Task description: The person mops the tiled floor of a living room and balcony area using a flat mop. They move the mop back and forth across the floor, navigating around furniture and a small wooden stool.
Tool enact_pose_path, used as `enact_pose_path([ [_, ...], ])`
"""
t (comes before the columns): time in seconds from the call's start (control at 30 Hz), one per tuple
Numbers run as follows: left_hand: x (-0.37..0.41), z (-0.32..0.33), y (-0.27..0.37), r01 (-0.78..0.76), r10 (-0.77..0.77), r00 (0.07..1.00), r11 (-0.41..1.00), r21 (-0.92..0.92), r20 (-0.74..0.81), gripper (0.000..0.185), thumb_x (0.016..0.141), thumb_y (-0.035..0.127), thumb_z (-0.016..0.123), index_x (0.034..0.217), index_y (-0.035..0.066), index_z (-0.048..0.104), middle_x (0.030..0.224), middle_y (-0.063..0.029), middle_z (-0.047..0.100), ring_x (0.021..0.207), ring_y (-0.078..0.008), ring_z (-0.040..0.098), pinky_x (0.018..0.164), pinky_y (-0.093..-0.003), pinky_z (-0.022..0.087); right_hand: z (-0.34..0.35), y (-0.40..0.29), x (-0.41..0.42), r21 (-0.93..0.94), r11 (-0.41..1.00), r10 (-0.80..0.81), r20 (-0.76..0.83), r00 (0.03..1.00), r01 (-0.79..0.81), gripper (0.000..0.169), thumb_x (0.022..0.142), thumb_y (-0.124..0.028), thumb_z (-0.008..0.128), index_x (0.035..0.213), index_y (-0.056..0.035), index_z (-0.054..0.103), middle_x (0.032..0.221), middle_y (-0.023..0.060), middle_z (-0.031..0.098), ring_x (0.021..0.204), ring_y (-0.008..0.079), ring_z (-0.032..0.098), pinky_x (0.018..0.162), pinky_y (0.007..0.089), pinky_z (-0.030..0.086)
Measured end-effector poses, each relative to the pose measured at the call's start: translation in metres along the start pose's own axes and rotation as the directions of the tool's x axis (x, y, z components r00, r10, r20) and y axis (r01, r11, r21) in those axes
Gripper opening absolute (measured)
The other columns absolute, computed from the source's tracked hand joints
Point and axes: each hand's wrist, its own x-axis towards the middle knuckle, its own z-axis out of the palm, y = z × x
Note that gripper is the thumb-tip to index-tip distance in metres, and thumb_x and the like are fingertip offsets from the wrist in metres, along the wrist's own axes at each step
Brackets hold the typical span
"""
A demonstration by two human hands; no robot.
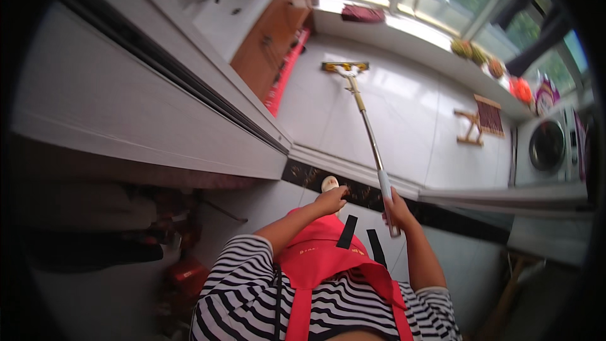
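My right hand (399, 210) grips the pale grip near the end of a sponge mop's handle (371, 135). The metal pole runs up and slightly left over the white tiled floor to a wide mop head (346, 67) with yellow and white parts, which rests on the tiles beyond the door track. My left hand (332, 200) hangs in front of the red apron (326, 251), fingers loosely curled, with nothing seen in it. Just past it a light-coloured shoe tip (330, 183) shows at the black threshold strip.
A sliding-door track (350, 171) crosses the floor. Left stand a door panel (156, 104) and a wooden cabinet (270, 42) under a white sink (236, 4). Right are a small folding stool (490, 116) and a washing machine (547, 146). Gourds (468, 51) and bags line the window ledge.
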Motion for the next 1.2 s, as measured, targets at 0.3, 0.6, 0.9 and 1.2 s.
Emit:
enact_pose_path([
  [0.3,-0.062,0.186,0.017,-0.821,0.578,0.521,0.541,0.183,0.628,0.035,0.063,0.016,0.059,0.097,0.016,0.05,0.098,-0.0056,0.051,0.102,-0.0241,0.044,0.09,-0.0493,0.028,0.144,0.237,-0.362,0.576,0.791,0.273,-0.034,0.961,-0.205,0.043,0.084,-0.012,0.04,0.125,-0.0029,0.032,0.113,0.008,0.045,0.103,0.0154,0.041,0.089,0.0283,0.03],
  [0.6,-0.028,0.157,0.015,-0.852,0.42,0.475,0.44,0.284,0.773,0.016,0.067,0.021,0.06,0.081,0.016,0.057,0.085,0.0001,0.057,0.093,-0.0185,0.051,0.094,-0.054,0.022,0.17,0.148,-0.279,0.703,0.695,0.299,-0.092,0.95,-0.151,0.037,0.086,-0.017,0.037,0.122,-0.0085,0.034,0.082,0.0051,0.047,0.067,0.0118,0.043,0.059,0.0241,0.035],
  [0.9,0.121,0.032,0.035,-0.43,0.457,0.88,0.644,0.633,0.133,0.018,0.071,0.01,0.052,0.089,0.014,0.053,0.102,-0.0032,0.052,0.115,-0.0215,0.036,0.09,-0.0476,0.03,0.093,0.031,-0.082,0.683,0.73,0.139,-0.086,0.987,-0.043,0.024,0.087,-0.028,0.039,0.106,-0.0142,0.037,0.06,0.0044,0.047,0.042,0.0112,0.044,0.038,0.0233,0.039],
  [1.2,0.09,-0.022,0.012,-0.268,0.375,0.926,0.737,0.621,-0.046,0.021,0.073,0.007,0.05,0.093,0.014,0.048,0.113,0.001,0.045,0.12,-0.0198,0.027,0.095,-0.0497,0.024,0.112,-0.011,-0.056,0.591,0.793,0.109,0.1,0.989,-0.148,0.03,0.087,-0.034,0.038,0.109,-0.0159,0.033,0.062,0.0052,0.045,0.042,0.0119,0.043,0.038,0.0232,0.039],
])
